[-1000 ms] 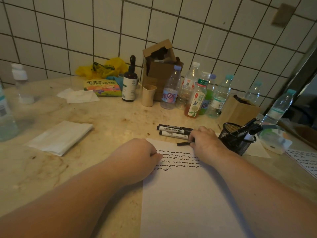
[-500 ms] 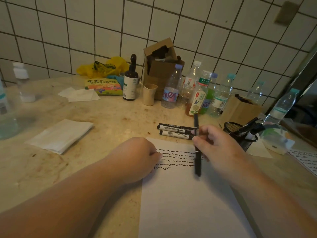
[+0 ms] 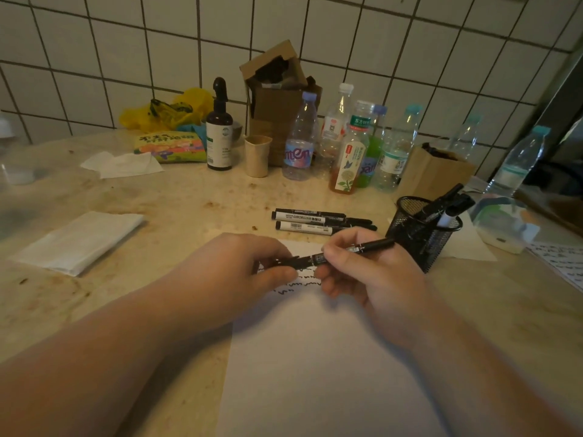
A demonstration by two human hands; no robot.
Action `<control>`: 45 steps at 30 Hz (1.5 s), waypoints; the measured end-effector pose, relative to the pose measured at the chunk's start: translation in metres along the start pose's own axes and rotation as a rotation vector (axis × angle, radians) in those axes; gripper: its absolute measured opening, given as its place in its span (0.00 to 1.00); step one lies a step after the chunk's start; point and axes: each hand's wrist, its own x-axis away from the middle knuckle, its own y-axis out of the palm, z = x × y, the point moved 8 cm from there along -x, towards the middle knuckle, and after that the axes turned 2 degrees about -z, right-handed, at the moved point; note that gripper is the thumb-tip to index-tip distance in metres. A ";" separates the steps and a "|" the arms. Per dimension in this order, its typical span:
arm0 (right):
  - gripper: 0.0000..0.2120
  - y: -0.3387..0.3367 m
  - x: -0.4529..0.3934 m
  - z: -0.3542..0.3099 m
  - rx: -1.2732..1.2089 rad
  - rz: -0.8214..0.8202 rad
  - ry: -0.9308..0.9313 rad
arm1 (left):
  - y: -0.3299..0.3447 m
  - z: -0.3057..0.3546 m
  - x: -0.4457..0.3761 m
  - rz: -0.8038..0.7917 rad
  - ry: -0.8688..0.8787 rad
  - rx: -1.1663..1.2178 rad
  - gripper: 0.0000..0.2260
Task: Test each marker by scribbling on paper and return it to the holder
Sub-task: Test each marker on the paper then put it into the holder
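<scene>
A black marker (image 3: 372,246) lies nearly level above the top of the white paper (image 3: 318,357), held by both hands. My right hand (image 3: 375,272) grips its middle, and my left hand (image 3: 246,266) pinches its left end, the cap side. Several wavy black scribble lines (image 3: 307,280) show on the paper between the hands. Three more black markers (image 3: 315,220) lie side by side on the counter just beyond the paper. A black mesh holder (image 3: 419,234) stands to the right with a few markers (image 3: 448,205) leaning in it.
Several plastic bottles (image 3: 347,143), a paper cup (image 3: 257,154), a dark pump bottle (image 3: 219,134) and cardboard boxes (image 3: 280,99) crowd the tiled back wall. A folded napkin (image 3: 79,241) lies left. A plastic container (image 3: 504,225) and another scribbled sheet (image 3: 564,263) sit right.
My right hand lifted a marker off the paper's edge, swung it from upright to nearly level, and my left hand rose from the paper to grasp its left end.
</scene>
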 end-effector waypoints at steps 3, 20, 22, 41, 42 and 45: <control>0.08 0.008 0.000 -0.001 -0.062 -0.060 -0.007 | -0.004 0.005 0.003 0.050 0.059 0.025 0.09; 0.10 0.003 0.002 0.004 -0.101 0.026 0.113 | 0.009 0.018 0.007 -0.077 0.154 -0.155 0.12; 0.11 0.003 0.002 0.002 -0.093 -0.008 0.108 | 0.012 0.017 0.007 -0.137 0.136 -0.093 0.12; 0.10 -0.025 -0.001 0.014 0.174 0.160 0.159 | -0.003 -0.024 0.000 -0.039 -0.102 -0.110 0.12; 0.10 -0.026 -0.001 0.015 0.178 0.169 0.160 | -0.003 -0.025 0.000 -0.033 -0.111 -0.116 0.12; 0.10 -0.025 -0.002 0.018 0.195 0.184 0.166 | -0.005 -0.026 -0.002 -0.021 -0.142 -0.150 0.13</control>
